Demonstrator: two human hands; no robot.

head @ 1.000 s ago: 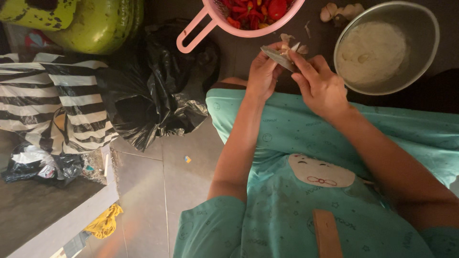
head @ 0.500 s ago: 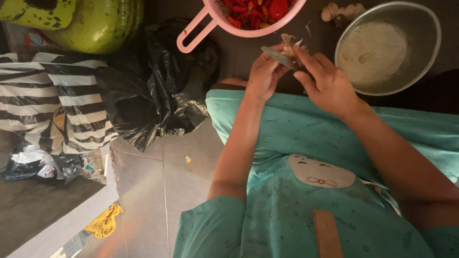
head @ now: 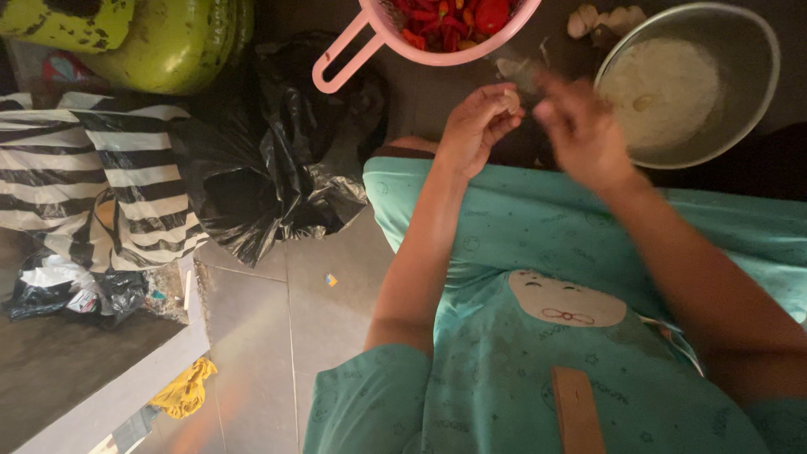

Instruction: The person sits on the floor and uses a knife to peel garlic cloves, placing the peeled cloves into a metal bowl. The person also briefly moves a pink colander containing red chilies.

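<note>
The left hand [head: 475, 126], near the top centre of the frame, was curled with its fingers [head: 504, 105] pinched on a small pale clove [head: 510, 102], probably garlic, held over the teal lap. The right hand [head: 580, 126] sat just to its right, blurred by motion; whether its fingers were closed on anything could not be told. Peeling such a clove would go best, by my judgement, with the left pinch kept firm but not crushing, the dry skin drawn off in strips away from the body, and the work kept close above the bowl and colander so scraps fall where wanted. The clove looked smooth and waxy, with a papery shell. At the upper right stood a round metal bowl [head: 748, 92], dull and brushed, holding a pale grainy mass. Above the hands, a pink plastic colander [head: 353, 55] with a looped handle held glossy red chillies [head: 454, 17]. More pale cloves [head: 601, 17] lay at the top edge between them. A crumpled black plastic bag [head: 269, 168], shiny and creased, lay left of the hands on the tiled floor [head: 277, 336].
</note>
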